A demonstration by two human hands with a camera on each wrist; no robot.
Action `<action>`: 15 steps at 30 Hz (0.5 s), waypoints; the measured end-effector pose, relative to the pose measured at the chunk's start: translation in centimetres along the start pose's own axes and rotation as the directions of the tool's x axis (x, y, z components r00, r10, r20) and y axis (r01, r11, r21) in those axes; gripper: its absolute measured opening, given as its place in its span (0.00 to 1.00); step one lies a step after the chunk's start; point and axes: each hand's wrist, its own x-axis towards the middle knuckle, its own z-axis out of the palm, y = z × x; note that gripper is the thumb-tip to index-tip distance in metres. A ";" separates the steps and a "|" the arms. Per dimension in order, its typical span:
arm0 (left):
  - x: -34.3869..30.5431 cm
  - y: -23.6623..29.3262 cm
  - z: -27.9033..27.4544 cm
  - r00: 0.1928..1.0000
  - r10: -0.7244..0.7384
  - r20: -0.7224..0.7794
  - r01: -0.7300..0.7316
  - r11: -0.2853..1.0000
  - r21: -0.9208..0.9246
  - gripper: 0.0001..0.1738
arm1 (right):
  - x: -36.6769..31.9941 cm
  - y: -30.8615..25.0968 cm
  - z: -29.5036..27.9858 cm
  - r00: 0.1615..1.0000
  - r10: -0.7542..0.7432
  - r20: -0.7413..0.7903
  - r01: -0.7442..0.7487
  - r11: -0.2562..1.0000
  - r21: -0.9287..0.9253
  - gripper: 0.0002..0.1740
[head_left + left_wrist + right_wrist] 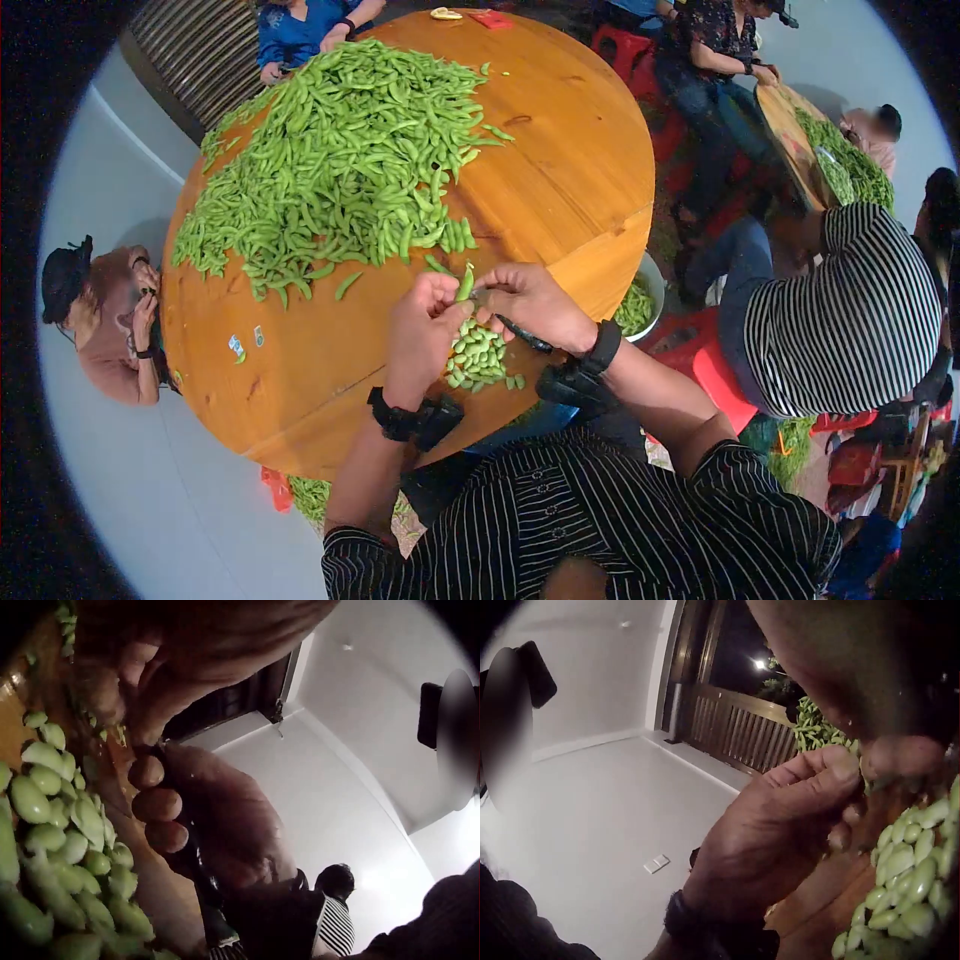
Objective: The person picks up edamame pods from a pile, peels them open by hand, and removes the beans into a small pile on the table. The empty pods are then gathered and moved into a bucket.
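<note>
Bright green pod, slender, pale-tipped, pinched by left hand

The head view is bright, bowed and black-edged; the wrist views are dimmer, a lamp glaring in the right.

This looks like an indoor room used for group food work, though whether it belongs to a home or an eatery I cannot tell. People sit on red plastic stools at a large round wooden table and another beyond, both heaped with green pods, within plain pale walls and dark slatted woodwork
</note>
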 end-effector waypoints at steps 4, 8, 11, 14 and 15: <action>-0.2 -0.2 0.4 0.999 -0.034 0.023 0.034 0.999 0.020 0.11 | -0.2 -0.1 -0.3 0.997 0.064 0.040 -0.063 0.998 -0.026 0.11; -0.4 0.0 0.5 0.996 -0.074 0.042 0.074 0.997 -0.012 0.08 | -0.4 -0.2 -0.3 0.997 0.066 0.037 -0.064 0.995 -0.071 0.11; -0.6 0.4 0.7 0.996 -0.083 0.025 0.083 0.997 -0.005 0.06 | -0.3 -0.2 -0.2 1.000 -0.002 -0.003 0.002 0.992 -0.122 0.10; -0.6 -0.2 1.1 0.997 -0.062 -0.035 0.063 0.997 0.033 0.06 | -0.5 -1.0 -0.1 0.999 0.032 0.022 -0.027 0.975 -0.220 0.10; -0.6 -0.1 1.2 0.997 -0.064 -0.031 0.065 0.997 0.032 0.06 | -0.3 -0.7 -0.1 0.999 -0.051 0.001 0.049 0.950 -0.309 0.10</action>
